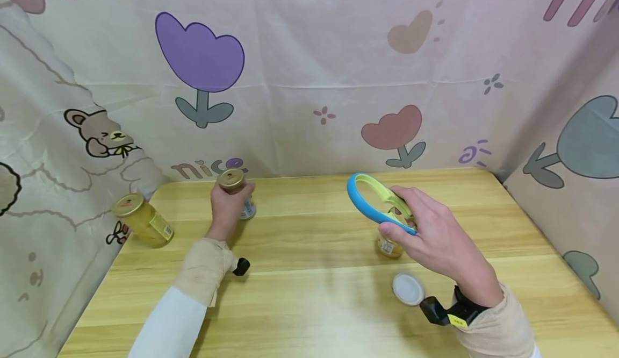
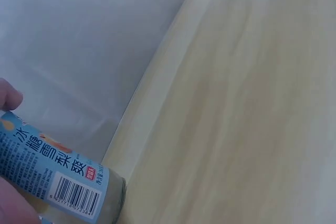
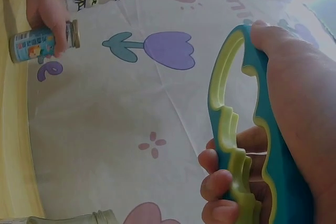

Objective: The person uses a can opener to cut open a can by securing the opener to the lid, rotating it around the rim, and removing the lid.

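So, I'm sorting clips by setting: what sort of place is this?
Probably a small staged filming corner: cartoon-printed cloth hangs behind and beside a wood-grain table, and the person wears a black wrist camera.

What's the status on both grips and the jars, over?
Left grip holding blue-labelled jar. Right grip holding blue-and-green tool. Lidless jar partly hidden behind them in head view; loose lid nearby.

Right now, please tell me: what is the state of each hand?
Left hand: closed, holding a blue-labelled jar.
Right hand: closed, holding a looped blue and yellow-green tool.
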The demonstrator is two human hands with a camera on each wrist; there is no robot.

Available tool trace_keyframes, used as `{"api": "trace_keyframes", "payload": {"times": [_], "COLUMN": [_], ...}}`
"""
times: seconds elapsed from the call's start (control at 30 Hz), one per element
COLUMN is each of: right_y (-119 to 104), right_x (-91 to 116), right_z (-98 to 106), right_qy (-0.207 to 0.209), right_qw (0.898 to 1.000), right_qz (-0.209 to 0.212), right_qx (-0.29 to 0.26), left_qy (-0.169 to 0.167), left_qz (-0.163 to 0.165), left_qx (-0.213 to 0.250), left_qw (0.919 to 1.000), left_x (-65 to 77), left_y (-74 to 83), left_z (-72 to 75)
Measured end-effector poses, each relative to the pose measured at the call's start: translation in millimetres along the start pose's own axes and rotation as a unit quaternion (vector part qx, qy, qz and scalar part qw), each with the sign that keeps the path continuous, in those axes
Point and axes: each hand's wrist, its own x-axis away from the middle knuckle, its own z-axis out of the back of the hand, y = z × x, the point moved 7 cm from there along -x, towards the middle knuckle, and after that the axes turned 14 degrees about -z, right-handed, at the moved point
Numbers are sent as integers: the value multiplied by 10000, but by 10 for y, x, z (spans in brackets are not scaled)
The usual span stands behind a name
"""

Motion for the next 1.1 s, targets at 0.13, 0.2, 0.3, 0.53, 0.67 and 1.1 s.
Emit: {"api": "trace_keyframes", "payload": {"times": [0.13,0.2,0.3,0.53,0.67,1.1], "right_y": [-3,-10,-17,-8,-9,7], "right_x": [0,-2,-7,-7,-1,23], "right_z": [12,15,11,-28,-58,-60], "right_qy": [86,119,126,-145,-279,-405], "right_qw": [9999,9998,9996,9995,9990,9985], "right_qz": [73,114,141,78,140,104], "right_qx": [89,140,211,286,327,362], "left_qy": [-237,-338,-498,-889,-1099,-1749], "left_qz": [-132,-184,-184,-118,-237,-616], "left_qx": [143,168,147,164,360,560], "left_qw": [9995,9991,9985,9958,9930,9811], "left_x": [107,153,222,383,472,727], "left_y": [89,119,152,245,307,506], "left_z": [-156,-223,-321,-528,-650,-976]}}
